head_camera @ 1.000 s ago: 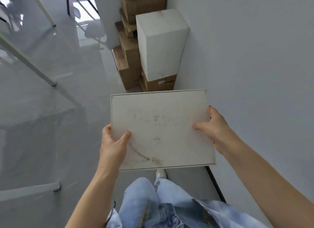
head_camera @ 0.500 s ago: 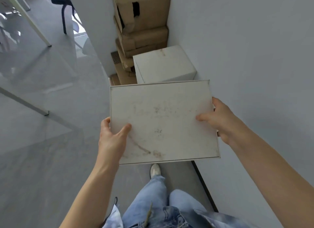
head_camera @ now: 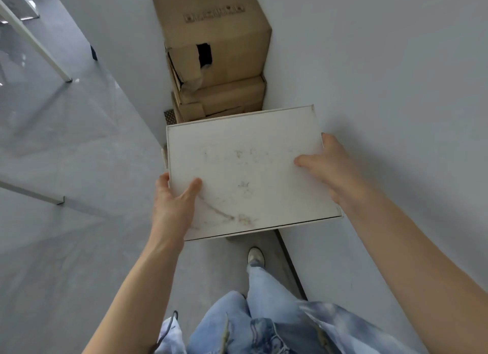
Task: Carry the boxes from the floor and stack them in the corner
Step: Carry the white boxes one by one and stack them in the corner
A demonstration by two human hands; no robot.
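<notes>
So a person is holding a flat white box [head_camera: 245, 171] out in front of them with both hands, and everything else is easiest to place off that box. The left hand [head_camera: 173, 206] has the near left corner: thumb lying on the top face, the rest of the grip wrapped under the edge, so it's pinching the box between thumb and fingers. The right hand [head_camera: 330, 169] is clamped on the right edge the same way, thumb across the top, fingers hidden underneath.

The top of the white box is scuffed, with a brownish streak near the left thumb and some faint smudges in the middle. It's tilted a little, with the far right corner sitting higher in the shot.

Right behind the far edge of the box is the stack of brown cardboard boxes [head_camera: 219, 89], tucked in the corner where the two white walls [head_camera: 383, 63] meet. The top cardboard box [head_camera: 214, 37] has a torn hand hole on its front face and some printing on top that's too blurry to read. Can't tell if the white box is touching anything below it.

Below the near edge of the box you can see a white shoe [head_camera: 255, 256] on the grey floor [head_camera: 79, 169], plus light blue jeans [head_camera: 264, 301].
</notes>
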